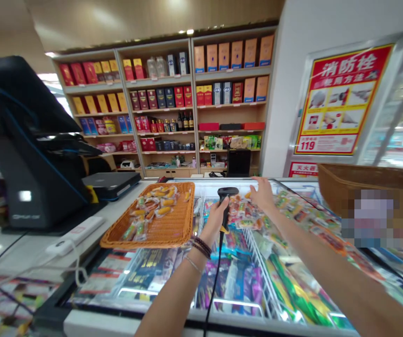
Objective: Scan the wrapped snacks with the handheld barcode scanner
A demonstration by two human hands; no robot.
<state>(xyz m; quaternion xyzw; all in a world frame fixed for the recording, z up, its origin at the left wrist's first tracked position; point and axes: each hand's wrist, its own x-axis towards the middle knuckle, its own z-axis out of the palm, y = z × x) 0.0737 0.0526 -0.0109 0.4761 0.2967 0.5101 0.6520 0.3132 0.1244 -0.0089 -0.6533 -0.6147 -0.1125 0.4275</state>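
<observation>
My left hand (217, 213) is wrapped round the grip of a black barcode scanner (228, 192), held upright with its cable hanging down over the freezer. My right hand (263, 193) reaches to the far side of the freezer, thumb and fingers apart. Just left of its fingertips lies a small yellow item (248, 195), beside several red-and-clear snack packets (241, 211). Whether the right hand touches any of them I cannot tell. To the left of the scanner stands an orange wicker tray (182, 229), with several wrapped yellow and brown snacks (166, 203) in it.
Below my arms is a glass-topped freezer (145, 309) with bagged goods and a white wire divider (262, 276). A black checkout terminal (40, 187) and a white power strip (75, 236) are at left. A brown basket (331, 187) stands at right. Shelves of boxes (162, 98) line the back.
</observation>
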